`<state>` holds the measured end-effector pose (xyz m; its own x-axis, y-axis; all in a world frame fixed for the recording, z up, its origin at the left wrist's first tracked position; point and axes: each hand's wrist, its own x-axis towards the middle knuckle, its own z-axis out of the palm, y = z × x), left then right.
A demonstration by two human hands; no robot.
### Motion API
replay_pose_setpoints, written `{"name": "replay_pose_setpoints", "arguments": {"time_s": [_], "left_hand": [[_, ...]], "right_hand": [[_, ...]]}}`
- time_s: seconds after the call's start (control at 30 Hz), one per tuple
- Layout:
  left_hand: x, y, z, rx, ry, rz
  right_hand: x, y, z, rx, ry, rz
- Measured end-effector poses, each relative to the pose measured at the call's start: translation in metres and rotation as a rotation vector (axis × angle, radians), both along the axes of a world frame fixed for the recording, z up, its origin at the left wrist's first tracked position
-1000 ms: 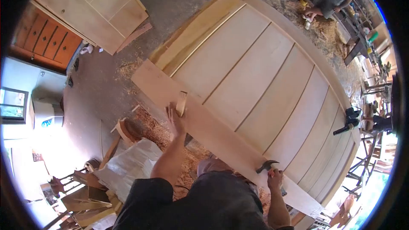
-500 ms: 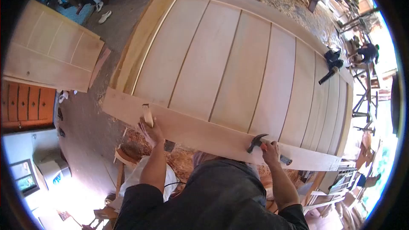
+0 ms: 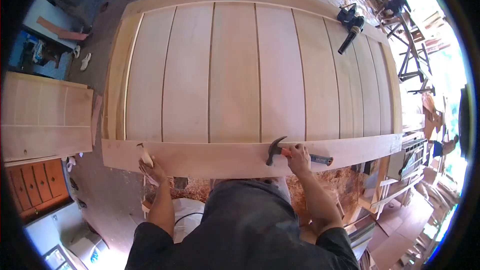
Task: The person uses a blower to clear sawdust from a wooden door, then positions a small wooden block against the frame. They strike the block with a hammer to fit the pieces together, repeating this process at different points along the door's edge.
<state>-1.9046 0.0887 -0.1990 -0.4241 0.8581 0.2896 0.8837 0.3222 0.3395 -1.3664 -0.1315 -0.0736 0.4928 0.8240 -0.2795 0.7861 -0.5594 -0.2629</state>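
In my left hand (image 3: 154, 171) is a short, pale wooden piece (image 3: 146, 156) with a dark tip, close over the near rail of the door panel. What kind of tool it is, I cannot tell. My right hand (image 3: 300, 160) grips a claw hammer (image 3: 276, 151) around its handle near the head. Its black head points left and its orange and dark handle end sticks out to the right. Beneath both hands lies a large wooden door panel (image 3: 234, 80), made of vertical boards inside a frame.
A black power blower (image 3: 351, 26) rests on the panel's far right corner. Another wooden panel (image 3: 47, 115) stands at the left, above an orange-brown door (image 3: 37, 187). Wood shavings (image 3: 200, 188) litter the floor under the near edge. A person (image 3: 395, 4) is at the far right.
My view has turned, so the panel now lies level across it. The hammer has shifted left in view, over the near rail. Both hands keep their holds.
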Motion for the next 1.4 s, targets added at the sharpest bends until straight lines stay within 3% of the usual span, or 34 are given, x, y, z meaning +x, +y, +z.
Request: {"name": "replay_pose_setpoints", "arguments": {"time_s": [0.07, 0.13, 0.2, 0.23, 0.3, 0.33, 0.37, 0.4, 0.43, 0.47, 0.53, 0.57, 0.63, 0.73, 0.87, 0.97, 1.1, 1.2, 1.4], "left_hand": [[-0.014, 0.009, -0.019, 0.072, 0.124, -0.029], [0.015, 0.011, 0.005, 0.155, -1.028, -0.028], [0.063, 0.015, 0.012, -0.036, -1.599, -0.189], [0.085, 0.017, 0.010, -0.256, -1.571, -0.343], [0.172, 0.010, 0.051, -0.568, -1.332, -0.564], [0.222, 0.003, 0.066, -0.704, -1.296, -0.568], [0.252, 0.001, 0.082, -0.725, -0.868, -0.995], [0.281, -0.005, 0.040, -0.520, -1.106, -1.424], [0.313, -0.009, 0.063, -0.327, -0.819, -1.660], [0.349, -0.027, 0.061, -0.297, -0.322, -1.720], [0.396, -0.051, 0.091, -0.290, -0.437, -1.714], [0.413, -0.063, 0.091, -0.249, -0.496, -1.725], [0.443, -0.087, 0.066, -0.020, -0.416, -1.753], [0.456, -0.093, 0.086, -0.381, -0.387, -1.757], [0.463, -0.094, 0.083, -0.361, -0.372, -1.679], [0.474, -0.095, 0.083, -0.314, -0.477, -1.627], [0.480, -0.097, 0.077, -0.317, -0.409, -1.624], [0.487, -0.098, 0.072, -0.326, -0.386, -1.629], [0.485, -0.096, 0.070, -0.320, -0.384, -1.653]], "right_hand": [[0.001, -0.001, 0.001, 0.011, -0.016, -0.006], [-0.005, -0.001, 0.003, 0.010, -0.015, -0.020], [-0.005, -0.006, 0.009, -0.021, -0.013, -0.043], [-0.008, -0.012, 0.013, -0.085, 0.035, -0.053], [-0.008, -0.019, 0.017, -0.198, 0.115, -0.073], [-0.007, -0.031, 0.014, -0.147, 0.187, -0.098], [-0.008, -0.044, 0.009, -0.099, 0.262, -0.122], [-0.008, -0.057, 0.001, -0.048, 0.338, -0.142], [-0.006, -0.073, -0.006, -0.044, 0.424, -0.238], [-0.001, -0.089, -0.014, -0.042, 0.515, -0.326], [0.010, -0.113, -0.020, -0.037, 0.571, -0.421], [0.015, -0.125, -0.015, -0.035, 0.534, -0.426], [0.018, -0.144, 0.003, 0.095, 0.761, -0.672], [0.015, -0.150, 0.034, 0.151, 0.872, -1.058], [0.038, -0.197, 0.012, 0.214, 0.832, -1.069], [0.034, -0.180, 0.036, 0.353, 0.845, -1.106], [0.046, -0.162, 0.059, 0.356, 0.900, -1.086], [0.052, -0.155, 0.071, 0.336, 0.799, -1.025], [0.055, -0.135, 0.084, 0.507, 0.778, -1.074]]}}
